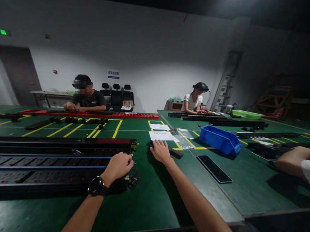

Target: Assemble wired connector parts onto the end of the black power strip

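My left hand, with a black watch on the wrist, rests at the right end of the long black strips. Its fingers are curled by the thin yellow wire ends, and what they pinch is too small to make out. My right hand lies with its fingers apart over the left part of a dark bar, just below the white paper labels. Below my left hand, a black plug-like part sits at the strips' end.
A blue bin and a phone are on the green table to the right. Another person's arm reaches in at the far right. Two people sit across the table, near a red rail and a green tray.
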Tool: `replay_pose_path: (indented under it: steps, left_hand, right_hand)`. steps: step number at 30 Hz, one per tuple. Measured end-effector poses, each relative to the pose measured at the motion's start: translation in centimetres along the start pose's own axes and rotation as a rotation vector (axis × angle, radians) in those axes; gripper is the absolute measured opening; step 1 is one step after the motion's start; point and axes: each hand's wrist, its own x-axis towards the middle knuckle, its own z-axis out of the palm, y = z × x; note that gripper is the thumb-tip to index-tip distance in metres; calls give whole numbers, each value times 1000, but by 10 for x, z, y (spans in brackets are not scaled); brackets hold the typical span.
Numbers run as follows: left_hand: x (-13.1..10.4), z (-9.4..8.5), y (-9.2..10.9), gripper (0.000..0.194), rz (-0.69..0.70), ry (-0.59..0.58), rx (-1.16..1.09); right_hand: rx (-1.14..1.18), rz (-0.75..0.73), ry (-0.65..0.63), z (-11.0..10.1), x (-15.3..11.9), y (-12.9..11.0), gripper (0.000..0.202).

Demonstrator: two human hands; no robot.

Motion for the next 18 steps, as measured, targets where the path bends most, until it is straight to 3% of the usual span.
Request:
replay_pose_path:
  steps: [5,11,15,18]
  left_hand:
    - [0,-1,1,32,-6,5,-14]
    - [0,0,-1,33,-14,-6,-5]
    - [0,-2,0,35,-25,-21,-5]
    - [-1,-3,0,35,-27,-24,-10]
  right_hand:
    - [26,17,-85,1,11,-8,47]
    - [41,161,143,-30,4,-12,53]
    - [29,330,138,-44,0,14,34]
    - [3,448,83,-42,-11,45,33]
